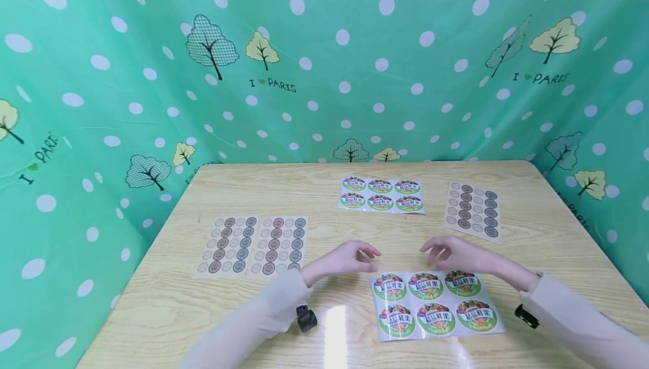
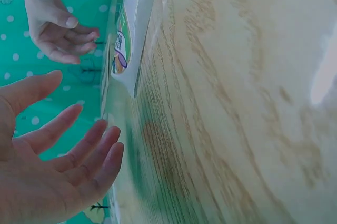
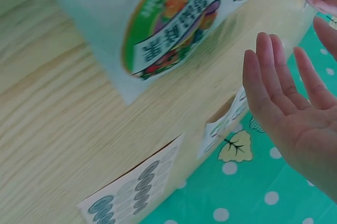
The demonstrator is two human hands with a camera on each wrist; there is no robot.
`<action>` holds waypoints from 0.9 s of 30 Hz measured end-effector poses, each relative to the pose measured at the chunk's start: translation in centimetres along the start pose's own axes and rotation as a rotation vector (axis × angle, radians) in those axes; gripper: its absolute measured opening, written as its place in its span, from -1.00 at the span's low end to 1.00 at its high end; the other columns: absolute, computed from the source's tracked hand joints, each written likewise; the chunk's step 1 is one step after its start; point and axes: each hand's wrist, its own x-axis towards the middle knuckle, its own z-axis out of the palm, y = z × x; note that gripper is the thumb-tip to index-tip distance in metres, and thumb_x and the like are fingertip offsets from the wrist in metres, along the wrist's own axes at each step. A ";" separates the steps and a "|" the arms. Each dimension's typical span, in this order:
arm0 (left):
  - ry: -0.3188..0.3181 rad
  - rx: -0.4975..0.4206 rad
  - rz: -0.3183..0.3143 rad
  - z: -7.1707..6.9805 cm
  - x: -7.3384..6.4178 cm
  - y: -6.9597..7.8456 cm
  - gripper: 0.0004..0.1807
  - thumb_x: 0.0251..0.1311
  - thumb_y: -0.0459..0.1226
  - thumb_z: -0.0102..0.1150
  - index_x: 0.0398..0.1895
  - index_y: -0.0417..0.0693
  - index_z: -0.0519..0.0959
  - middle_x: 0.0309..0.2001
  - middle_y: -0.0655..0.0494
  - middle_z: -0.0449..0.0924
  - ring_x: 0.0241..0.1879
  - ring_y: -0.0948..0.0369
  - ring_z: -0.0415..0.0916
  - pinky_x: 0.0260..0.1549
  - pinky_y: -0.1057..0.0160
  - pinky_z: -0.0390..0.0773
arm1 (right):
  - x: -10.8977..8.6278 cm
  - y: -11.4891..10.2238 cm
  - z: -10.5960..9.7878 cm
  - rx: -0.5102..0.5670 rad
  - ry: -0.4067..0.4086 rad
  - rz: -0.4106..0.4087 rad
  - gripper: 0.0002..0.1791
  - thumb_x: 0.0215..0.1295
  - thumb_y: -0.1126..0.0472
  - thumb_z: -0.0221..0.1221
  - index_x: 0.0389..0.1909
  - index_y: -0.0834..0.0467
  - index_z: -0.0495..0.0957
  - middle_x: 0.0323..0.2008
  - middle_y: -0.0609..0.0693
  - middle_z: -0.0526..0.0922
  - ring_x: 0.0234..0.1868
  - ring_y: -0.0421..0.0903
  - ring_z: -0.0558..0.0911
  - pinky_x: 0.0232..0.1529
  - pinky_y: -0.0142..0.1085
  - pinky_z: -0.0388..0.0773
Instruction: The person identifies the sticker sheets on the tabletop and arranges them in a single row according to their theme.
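My left hand point(image 1: 349, 257) hovers near the upper left corner of a sticker sheet point(image 1: 412, 308), its fingers loosely bent and holding nothing. Over the sheet's top edge is my right hand point(image 1: 453, 253), also with relaxed fingers and nothing in them. Six oval fruit labels in two rows cover this sheet, which lies flat on the table. The left wrist view shows the left hand point(image 2: 63, 161) with its fingers spread, facing the other hand. In the right wrist view the right hand point(image 3: 295, 92) has its palm showing, beside a large fruit label point(image 3: 174, 23).
A second fruit sticker sheet point(image 1: 381, 195) lies farther back on the wooden table point(image 1: 152, 312). Two sheets of small round stickers point(image 1: 252, 246) lie side by side at left, another round-sticker sheet point(image 1: 472, 210) at back right. A green dotted curtain point(image 1: 314, 76) hangs behind the table.
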 end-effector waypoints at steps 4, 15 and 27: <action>-0.011 0.013 0.000 0.3 0.2 0.3 -0.59 -0.02 -0.27 0.21 -0.04 -0.15 0.48 -0.11 -0.05 0.52 -0.21 0.20 0.50 -0.25 0.44 0.45 | -1.0 0.3 -0.3 -0.019 0.009 0.014 -0.53 0.00 0.32 0.18 -0.04 0.44 0.36 -0.26 0.20 0.52 -0.27 0.04 0.54 -0.31 -0.37 0.53; -0.018 0.039 -0.026 1.2 0.9 0.8 -0.56 -0.07 -0.26 0.26 -0.03 -0.11 0.49 -0.14 0.01 0.51 -0.23 0.26 0.49 -0.28 0.47 0.45 | -3.2 1.5 -1.1 -0.067 0.030 0.023 -0.48 -0.05 0.27 0.25 -0.05 0.43 0.37 -0.22 0.23 0.50 -0.20 0.18 0.51 -0.24 -0.14 0.53; -0.030 0.123 -0.035 1.8 1.0 1.0 -0.52 -0.13 -0.24 0.30 -0.03 -0.09 0.49 -0.15 0.05 0.52 -0.31 0.33 0.47 -0.32 0.51 0.43 | -4.4 2.4 -1.0 -0.122 0.065 0.125 -0.42 -0.15 0.28 0.29 -0.02 0.38 0.39 -0.15 0.25 0.49 -0.14 0.22 0.46 -0.19 0.02 0.47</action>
